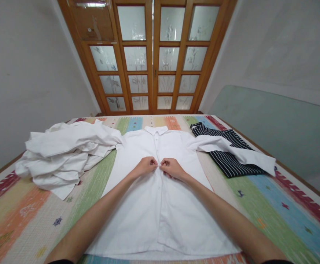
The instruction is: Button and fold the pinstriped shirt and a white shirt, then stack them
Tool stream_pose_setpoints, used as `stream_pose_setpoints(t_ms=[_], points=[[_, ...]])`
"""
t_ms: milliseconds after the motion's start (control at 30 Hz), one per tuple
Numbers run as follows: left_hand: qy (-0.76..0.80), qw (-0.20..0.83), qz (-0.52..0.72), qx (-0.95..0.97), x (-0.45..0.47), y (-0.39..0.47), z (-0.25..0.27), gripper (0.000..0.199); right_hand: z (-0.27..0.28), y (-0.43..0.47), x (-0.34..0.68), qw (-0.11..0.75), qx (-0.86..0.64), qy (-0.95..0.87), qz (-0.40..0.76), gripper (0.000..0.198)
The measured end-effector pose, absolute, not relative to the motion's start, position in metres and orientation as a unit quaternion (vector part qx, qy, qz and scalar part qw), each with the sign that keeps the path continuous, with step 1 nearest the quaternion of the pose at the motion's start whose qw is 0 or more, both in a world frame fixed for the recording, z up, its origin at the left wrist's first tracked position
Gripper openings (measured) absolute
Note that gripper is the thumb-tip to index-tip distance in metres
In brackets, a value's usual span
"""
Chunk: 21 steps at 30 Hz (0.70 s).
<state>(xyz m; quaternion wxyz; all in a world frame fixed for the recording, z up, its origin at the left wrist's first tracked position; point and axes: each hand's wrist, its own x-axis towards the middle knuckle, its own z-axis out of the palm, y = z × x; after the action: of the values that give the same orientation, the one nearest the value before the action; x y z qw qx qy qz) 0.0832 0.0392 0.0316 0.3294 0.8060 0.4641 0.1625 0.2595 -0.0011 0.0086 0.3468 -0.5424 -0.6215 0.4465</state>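
Observation:
A white button-up shirt (pixel 138 223) lies flat, front side up, its collar (pixel 156 130) at the far end. My left hand (pixel 148 165) and my right hand (pixel 172 168) meet over the middle of its button placket. Both have their fingers pinched on the front edges of the shirt, almost touching each other. The button between the fingertips, if any, is too small to make out. Below the hands the placket edges lie close together, overlapping slightly. The right-hand sleeve (pixel 247 156) stretches out to the side.
Crumpled white garments (pixel 63 146) are heaped on the left. A folded black garment with white stripes (pixel 223 165) lies on the right, partly under the shirt's sleeve. A colourful striped cloth (pixel 258 198) covers the surface. Wooden glazed doors (pixel 153 58) stand beyond.

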Motion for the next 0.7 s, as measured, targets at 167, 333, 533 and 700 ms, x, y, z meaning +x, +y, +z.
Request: stream_pose_setpoints(t_ms=[167,333,533,700], points=[[0.466,0.353,0.177,0.792,0.0837,0.0401,0.0299,0.014,0.0095,-0.0018,0.26,0.356,-0.53,-0.626,0.447,0.009],[0.463,0.375,0.199,0.778,0.0858,0.0397,0.0246,0.013,0.0072,-0.0007,0.2599,0.351,-0.539,-0.613,0.458,0.011],[0.475,0.387,0.197,0.765,0.086,0.0384,0.0235,0.013,0.0081,-0.0003,0.2588,0.359,-0.553,-0.582,0.476,0.013],[0.476,0.397,0.199,0.759,0.0872,0.0372,0.0226,0.014,0.0126,-0.0024,0.2583,0.367,-0.538,-0.584,0.485,0.016]])
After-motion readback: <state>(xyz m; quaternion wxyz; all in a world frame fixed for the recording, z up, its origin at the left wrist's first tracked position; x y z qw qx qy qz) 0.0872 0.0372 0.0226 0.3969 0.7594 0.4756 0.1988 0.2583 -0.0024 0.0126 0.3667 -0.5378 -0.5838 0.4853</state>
